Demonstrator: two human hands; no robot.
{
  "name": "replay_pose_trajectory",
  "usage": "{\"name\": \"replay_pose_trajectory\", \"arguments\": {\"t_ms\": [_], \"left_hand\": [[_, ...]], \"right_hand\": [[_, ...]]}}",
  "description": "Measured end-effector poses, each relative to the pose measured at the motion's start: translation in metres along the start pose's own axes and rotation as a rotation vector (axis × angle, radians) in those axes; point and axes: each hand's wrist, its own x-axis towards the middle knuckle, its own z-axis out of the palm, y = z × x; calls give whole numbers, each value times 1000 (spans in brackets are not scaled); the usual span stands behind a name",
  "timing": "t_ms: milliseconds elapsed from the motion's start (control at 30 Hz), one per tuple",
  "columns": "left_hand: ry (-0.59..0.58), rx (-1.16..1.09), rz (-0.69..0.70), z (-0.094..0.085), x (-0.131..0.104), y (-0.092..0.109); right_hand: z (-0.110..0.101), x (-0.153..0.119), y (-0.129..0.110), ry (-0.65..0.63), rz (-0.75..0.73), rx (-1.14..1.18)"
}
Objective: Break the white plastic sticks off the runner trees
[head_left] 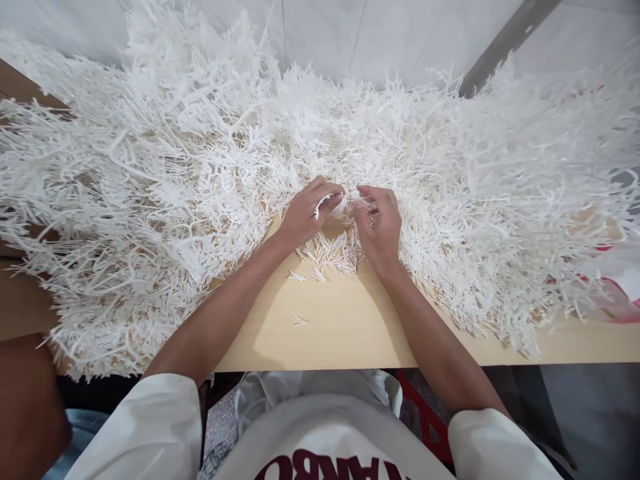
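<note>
My left hand (313,209) is closed, thumb and index finger pinched together around a small white plastic sprig (321,205) that shows in the loop of the fingers. Just to its right, my right hand (379,223) is curled, its thumb and index fingertip apart, with no held thing plainly visible between them. Both hands hover at the near edge of a large heap of white branching plastic sprigs (200,167). Below them, short loose sprigs (330,253) are scattered on the wooden tabletop (320,333).
The heap spreads across the table to both sides and back to a pale tiled wall (390,33). A red-and-white plastic bag (617,283) lies at the right. Cardboard (23,300) stands at the left, near another person's limb (30,407). Under the table is something red (425,413).
</note>
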Motion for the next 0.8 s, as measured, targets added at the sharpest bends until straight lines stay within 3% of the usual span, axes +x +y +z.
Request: {"name": "replay_pose_trajectory", "arguments": {"t_ms": [133,333,533,800], "left_hand": [[3,39,76,0,1,-3],[-126,63,164,0,-1,-5],[-141,20,219,3,-1,-7],[-81,-58,261,6,-2,-8]], "right_hand": [[2,-1,2,-126,-100,-84],[1,-2,7,-133,-165,-182],[-4,1,7,-232,-228,-146],[0,-1,7,-93,-306,-147]]}}
